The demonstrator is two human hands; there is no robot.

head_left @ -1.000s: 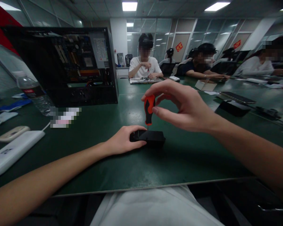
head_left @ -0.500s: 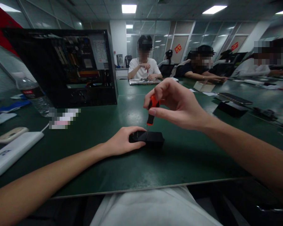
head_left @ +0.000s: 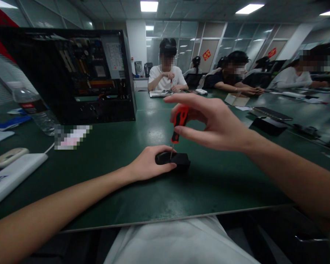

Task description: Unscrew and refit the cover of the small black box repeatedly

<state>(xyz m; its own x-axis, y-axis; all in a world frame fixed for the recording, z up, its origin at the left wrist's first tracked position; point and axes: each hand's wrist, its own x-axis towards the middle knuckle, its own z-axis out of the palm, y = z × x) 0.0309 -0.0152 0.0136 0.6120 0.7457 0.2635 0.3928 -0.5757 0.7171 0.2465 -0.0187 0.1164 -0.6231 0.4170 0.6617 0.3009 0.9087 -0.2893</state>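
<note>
On the green table [head_left: 154, 198] a small black oblong box-shaped part [head_left: 183, 161] lies flat. My left hand [head_left: 148, 163] grips its left end, thumb on the near side and fingers on the far side. Above it, my right hand [head_left: 211, 123] holds a red and black screwdriver [head_left: 179, 124] by the handle, between thumb and curled fingers, with the index finger stretched out over the top. The screwdriver is nearly upright, and its thin shaft reaches down to the top of the black part. Where exactly the tip sits is too small to tell.
An open computer case [head_left: 99, 106] stands at the back left, beside a water bottle [head_left: 34, 110]. A white power bank [head_left: 19, 176] lies at the left. Across the table a person [head_left: 167, 73] works, and a small open box [head_left: 237, 99] sits further right.
My right index finger has lifted and straightened off the screwdriver handle. My left hand has shifted slightly right along the black part. The view has moved a little.
</note>
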